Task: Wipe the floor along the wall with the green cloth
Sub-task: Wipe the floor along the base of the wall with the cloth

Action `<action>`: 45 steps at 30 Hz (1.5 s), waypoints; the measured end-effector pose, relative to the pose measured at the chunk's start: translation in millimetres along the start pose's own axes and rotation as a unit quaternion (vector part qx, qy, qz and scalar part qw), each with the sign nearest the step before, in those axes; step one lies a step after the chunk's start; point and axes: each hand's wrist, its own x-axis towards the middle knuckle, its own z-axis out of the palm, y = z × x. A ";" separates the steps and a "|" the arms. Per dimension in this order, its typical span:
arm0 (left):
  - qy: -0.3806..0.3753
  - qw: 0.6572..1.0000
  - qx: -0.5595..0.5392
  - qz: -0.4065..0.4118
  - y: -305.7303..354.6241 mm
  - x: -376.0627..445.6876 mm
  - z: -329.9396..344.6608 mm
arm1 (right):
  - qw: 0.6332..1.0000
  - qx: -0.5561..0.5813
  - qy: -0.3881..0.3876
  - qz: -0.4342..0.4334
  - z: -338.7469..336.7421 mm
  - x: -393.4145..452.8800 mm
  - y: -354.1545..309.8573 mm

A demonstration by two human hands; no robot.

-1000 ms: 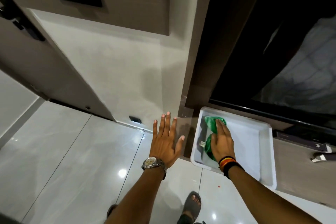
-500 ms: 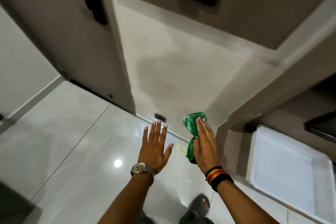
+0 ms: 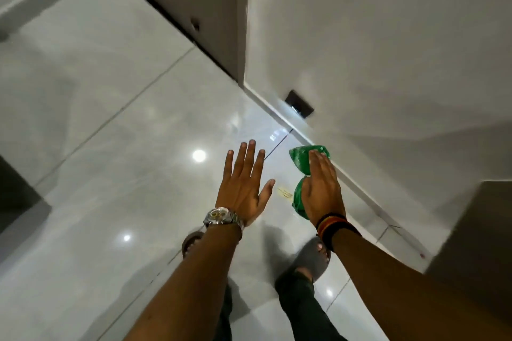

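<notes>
- Right hand [image 3: 321,191] has its grip closed on the green cloth [image 3: 300,171], held above the floor [image 3: 110,119] near the wall [image 3: 388,36]
- Left hand [image 3: 243,185] grip open, fingers spread, holding nothing

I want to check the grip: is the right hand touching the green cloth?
Touching. The head view shows the right hand lying over the green cloth, which bulges out from under the palm and fingers.
</notes>
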 end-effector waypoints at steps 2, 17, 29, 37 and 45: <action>0.001 1.000 -0.008 -0.015 -22.3 22.2 51.8 | 1.000 -0.022 -0.010 -0.003 53.9 26.5 29.0; -0.008 0.998 0.052 -0.027 -199.5 129.7 331.3 | 0.970 -0.177 -0.146 -0.085 362.7 121.7 198.7; 0.116 0.992 0.048 0.027 -221.9 175.8 366.9 | 0.980 -0.158 -0.063 -0.104 341.0 133.5 334.8; 0.121 0.991 0.050 0.019 -225.0 181.6 363.9 | 0.964 -0.187 -0.087 -0.169 322.3 231.4 298.6; 0.110 0.991 0.069 0.015 -226.3 183.5 365.0 | 0.961 -0.140 -0.025 -0.237 349.7 289.9 230.7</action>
